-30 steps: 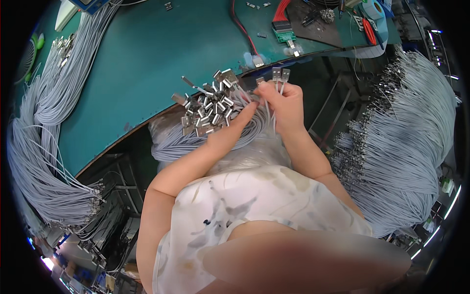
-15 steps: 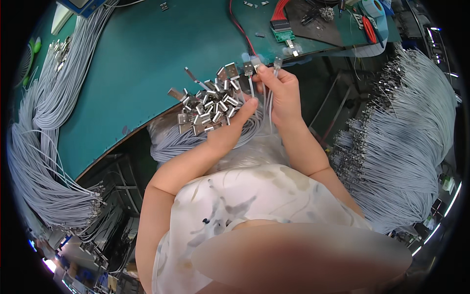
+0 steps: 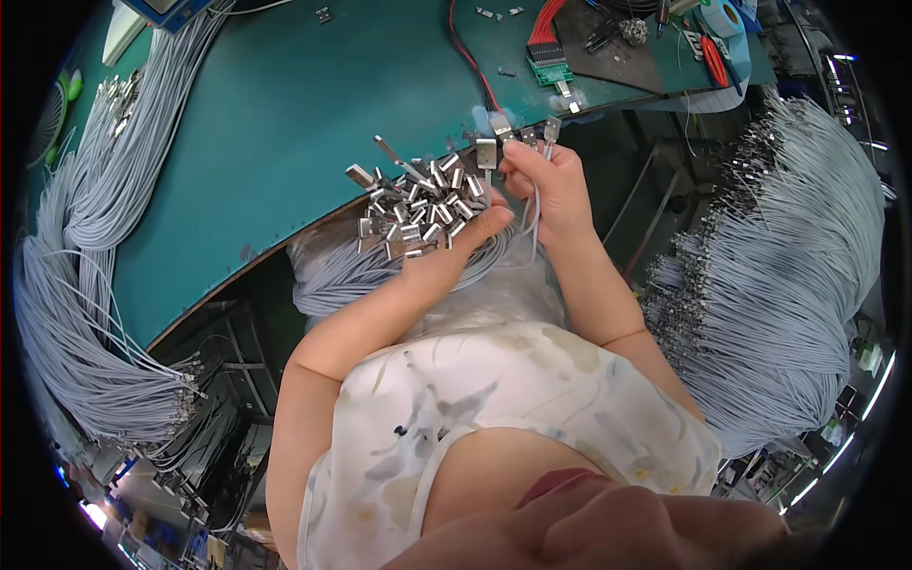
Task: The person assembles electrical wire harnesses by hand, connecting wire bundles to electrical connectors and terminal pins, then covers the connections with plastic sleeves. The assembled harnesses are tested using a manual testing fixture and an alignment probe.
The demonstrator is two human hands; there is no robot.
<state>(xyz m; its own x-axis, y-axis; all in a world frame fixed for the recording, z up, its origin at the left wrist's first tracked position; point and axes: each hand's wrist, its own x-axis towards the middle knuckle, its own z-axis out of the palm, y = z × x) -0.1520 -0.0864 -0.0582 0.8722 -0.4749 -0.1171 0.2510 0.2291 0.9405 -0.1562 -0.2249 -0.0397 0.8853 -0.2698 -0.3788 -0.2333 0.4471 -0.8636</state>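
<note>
— Right, starting at the heap of small silver metal connector shells (image 3: 413, 204) on the curved teal work table (image 3: 247, 123). Lying close to the table's near edge, piled loosely.

— And touching that heap?

— Left hand (image 3: 465, 237), resting palm up just beside the heap on its near side, fingers half curled and cupping the shells at the heap's edge. Not clamping on anything, as far as showing.

— Right hand (image 3: 546, 185)?

— Hovering just right of the heap, over the table's edge. Closing thumb and fingers on a small bunch of thin grey cables (image 3: 532, 204), with their silver metal plug ends (image 3: 513, 142) sticking up above the fingers and fanning out. Cables trailing down from the fist toward the lap.

— Anything else around the heap?

— Lying below it, under the table's edge, a bundle of grey wires (image 3: 342, 275) draped toward the lap. Hanging far right of the heap, well apart, a large hank of grey cables with metal tips (image 3: 788, 275). Curling along the table's left rim, far left of the heap, more long grey cable loops (image 3: 85, 228). Sitting beyond the heap, up and to the right, a small green circuit board with red ribbon wires (image 3: 549, 57).
</note>
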